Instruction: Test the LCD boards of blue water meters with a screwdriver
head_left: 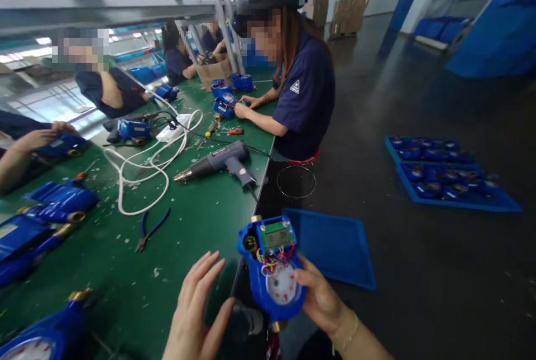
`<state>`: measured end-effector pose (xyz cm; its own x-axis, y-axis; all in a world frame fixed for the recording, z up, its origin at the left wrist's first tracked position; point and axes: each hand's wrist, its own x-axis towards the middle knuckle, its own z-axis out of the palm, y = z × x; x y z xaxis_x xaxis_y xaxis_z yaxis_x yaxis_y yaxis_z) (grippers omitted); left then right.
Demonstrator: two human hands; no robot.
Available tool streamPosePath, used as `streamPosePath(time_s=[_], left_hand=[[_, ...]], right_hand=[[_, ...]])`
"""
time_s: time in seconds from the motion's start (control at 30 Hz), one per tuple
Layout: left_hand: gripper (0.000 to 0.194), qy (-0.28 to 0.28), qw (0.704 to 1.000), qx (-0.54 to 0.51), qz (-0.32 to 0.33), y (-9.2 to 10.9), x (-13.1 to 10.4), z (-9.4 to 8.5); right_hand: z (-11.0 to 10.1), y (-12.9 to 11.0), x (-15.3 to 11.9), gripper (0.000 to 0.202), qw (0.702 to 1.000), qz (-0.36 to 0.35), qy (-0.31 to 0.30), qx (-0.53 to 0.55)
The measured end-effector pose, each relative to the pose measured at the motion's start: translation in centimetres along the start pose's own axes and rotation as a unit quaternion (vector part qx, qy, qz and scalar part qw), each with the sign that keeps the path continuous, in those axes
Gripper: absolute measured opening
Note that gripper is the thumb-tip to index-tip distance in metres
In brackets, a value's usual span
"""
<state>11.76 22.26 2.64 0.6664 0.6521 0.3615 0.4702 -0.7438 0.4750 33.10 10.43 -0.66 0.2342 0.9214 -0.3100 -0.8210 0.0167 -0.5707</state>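
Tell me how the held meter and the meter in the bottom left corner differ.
The held meter is in the right hand; the corner meter lies on the table. The held meter shows a display and coloured wires; the visible part of the corner meter shows neither. The corner meter is cut off by the picture's edge; the held meter is not. Both have blue bodies, brass-coloured ends and pale dials.

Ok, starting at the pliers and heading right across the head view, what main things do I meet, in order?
Pliers → left hand → blue meter with exposed wires → right hand → loaded blue trays.
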Motion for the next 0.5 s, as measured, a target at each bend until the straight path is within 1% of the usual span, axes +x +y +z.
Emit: streamPosePath(time_s=[0.03, 0.1, 0.17, 0.23, 0.3, 0.33, 0.43, 0.5], left_hand=[[0.057, -0.037, 0.999, 0.027, 0.001, -0.2, 1.3, 1.1], [0.064, -0.082, 0.994, 0.076, -0.006, -1.0, 3.4, 3.5], [0.070, -0.099, 0.988, 0.119, -0.012, -2.2, 5.0, 5.7], [0.075, -0.103, 0.982, 0.160, -0.004, -3.4, 6.3, 7.3], [0.079, -0.098, 0.975, 0.199, 0.007, -4.3, 7.6, 8.3], [0.080, -0.095, 0.972, 0.215, 0.008, -4.6, 8.2, 8.7], [0.080, -0.095, 0.965, 0.246, -0.010, -5.4, 9.5, 9.5], [0.080, -0.085, 0.965, 0.245, -0.049, -5.9, 9.8, 10.1]], right_hand=[[-2.1, -1.4, -0.3, 0.060, 1.000, -0.008, 0.029, 0.006], [-6.7, -3.8, -0.5, 0.059, 0.996, -0.023, 0.089, 0.014], [-11.4, -5.6, 0.1, 0.054, 0.987, -0.040, 0.154, 0.020], [-16.0, -6.5, 1.3, 0.056, 0.975, -0.052, 0.216, 0.025], [-20.5, -6.6, 3.0, 0.058, 0.959, -0.060, 0.274, 0.029], [-22.6, -6.3, 4.0, 0.055, 0.952, -0.061, 0.300, 0.030], [-28.3, -4.8, 7.3, 0.031, 0.930, -0.037, 0.364, 0.021], [-31.6, -3.3, 9.6, 0.018, 0.918, -0.005, 0.396, 0.010]])
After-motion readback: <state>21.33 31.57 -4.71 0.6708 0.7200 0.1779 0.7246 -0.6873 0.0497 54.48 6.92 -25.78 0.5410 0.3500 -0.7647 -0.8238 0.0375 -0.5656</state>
